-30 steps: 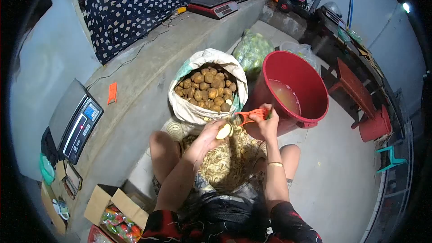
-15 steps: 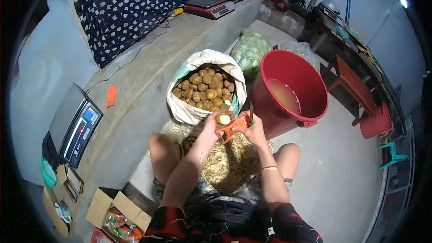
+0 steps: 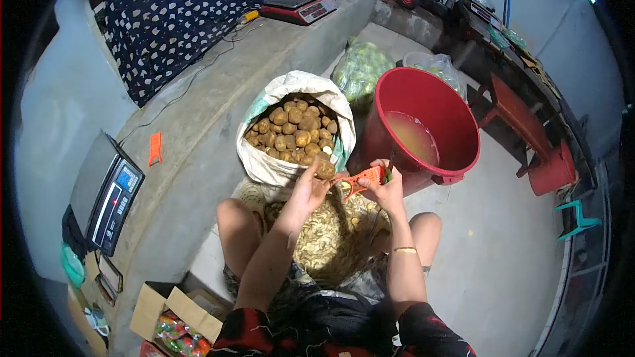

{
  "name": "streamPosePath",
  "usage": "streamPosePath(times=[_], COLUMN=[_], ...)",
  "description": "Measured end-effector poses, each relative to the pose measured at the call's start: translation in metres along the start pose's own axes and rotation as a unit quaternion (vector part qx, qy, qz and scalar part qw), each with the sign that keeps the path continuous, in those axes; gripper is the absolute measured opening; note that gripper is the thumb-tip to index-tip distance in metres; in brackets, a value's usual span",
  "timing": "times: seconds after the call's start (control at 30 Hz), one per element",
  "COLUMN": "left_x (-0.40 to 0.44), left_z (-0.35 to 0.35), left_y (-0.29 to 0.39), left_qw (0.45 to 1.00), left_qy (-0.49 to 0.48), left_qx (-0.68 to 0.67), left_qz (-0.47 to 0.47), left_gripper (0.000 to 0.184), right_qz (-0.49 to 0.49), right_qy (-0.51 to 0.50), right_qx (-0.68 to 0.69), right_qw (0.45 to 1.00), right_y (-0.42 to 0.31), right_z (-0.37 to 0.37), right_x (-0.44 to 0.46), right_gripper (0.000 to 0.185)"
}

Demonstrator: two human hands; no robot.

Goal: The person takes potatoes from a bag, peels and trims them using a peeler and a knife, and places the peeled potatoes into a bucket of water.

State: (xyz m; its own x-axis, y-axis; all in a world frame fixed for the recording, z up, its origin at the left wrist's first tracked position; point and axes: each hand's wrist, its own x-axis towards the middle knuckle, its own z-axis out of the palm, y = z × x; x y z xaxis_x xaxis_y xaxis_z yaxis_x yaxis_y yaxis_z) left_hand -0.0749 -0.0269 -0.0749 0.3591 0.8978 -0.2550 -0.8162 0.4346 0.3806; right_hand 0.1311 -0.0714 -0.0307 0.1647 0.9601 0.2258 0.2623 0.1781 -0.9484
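My left hand (image 3: pixel 309 188) is closed around a potato (image 3: pixel 325 170), brown skin showing on its upper side. Close to its right, my right hand (image 3: pixel 387 188) grips an orange peeler (image 3: pixel 360 181) whose head points toward the potato; whether the blade touches it I cannot tell. Something thin and dark, with a bit of green, sticks up by the right fingers. Just beyond my hands stands an open white sack (image 3: pixel 258 152) full of brown potatoes (image 3: pixel 291 125). Below my hands, between my legs, lies a heap of pale peelings (image 3: pixel 331 241).
A tall red bucket (image 3: pixel 390 152) with cloudy liquid stands to the right of the sack. Behind are a bag of green vegetables (image 3: pixel 362 74) and a red scale (image 3: pixel 301 10). On the left ledge lie another orange peeler (image 3: pixel 155 149) and a black scale (image 3: pixel 109 195).
In my left hand the potato has turned: a pale peeled patch faced up before, brown skin does now. My right hand and the peeler have shifted slightly right.
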Motion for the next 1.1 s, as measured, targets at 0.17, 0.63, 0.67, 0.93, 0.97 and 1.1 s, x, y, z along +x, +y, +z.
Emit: streamPosePath(times=[0.17, 0.63, 0.67, 0.93, 0.97, 1.1], left_x=[-0.016, -0.045, -0.047, -0.059, -0.056, -0.057], left_z=[-0.002, 0.015, 0.016, 0.025, 0.024, 0.016], left_y=[0.001, 0.010, 0.012, 0.024, 0.021, 0.016], left_qw=[0.982, 0.956, 0.956, 0.964, 0.960, 0.960], left_qy=[-0.151, -0.181, -0.187, -0.234, -0.233, -0.234], left_qx=[0.103, 0.228, 0.223, 0.113, 0.154, 0.154], left_qz=[0.037, 0.035, 0.025, -0.050, -0.012, -0.010], left_gripper=[0.037, 0.057, 0.057, 0.061, 0.061, 0.063], right_qz=[0.044, -0.001, -0.012, -0.029, -0.053, -0.024], right_qy=[0.006, -0.024, -0.023, 0.048, 0.007, 0.018], right_qx=[0.105, 0.102, 0.082, 0.063, 0.056, 0.072], right_qw=[0.994, 0.995, 0.996, 0.996, 0.997, 0.997], right_y=[-0.003, -0.013, -0.018, -0.006, -0.015, -0.009], right_z=[-0.002, 0.008, 0.007, -0.018, -0.013, -0.010], right_x=[0.004, 0.000, -0.002, 0.018, 0.010, 0.010], right_gripper=[0.044, 0.052, 0.051, 0.051, 0.051, 0.052])
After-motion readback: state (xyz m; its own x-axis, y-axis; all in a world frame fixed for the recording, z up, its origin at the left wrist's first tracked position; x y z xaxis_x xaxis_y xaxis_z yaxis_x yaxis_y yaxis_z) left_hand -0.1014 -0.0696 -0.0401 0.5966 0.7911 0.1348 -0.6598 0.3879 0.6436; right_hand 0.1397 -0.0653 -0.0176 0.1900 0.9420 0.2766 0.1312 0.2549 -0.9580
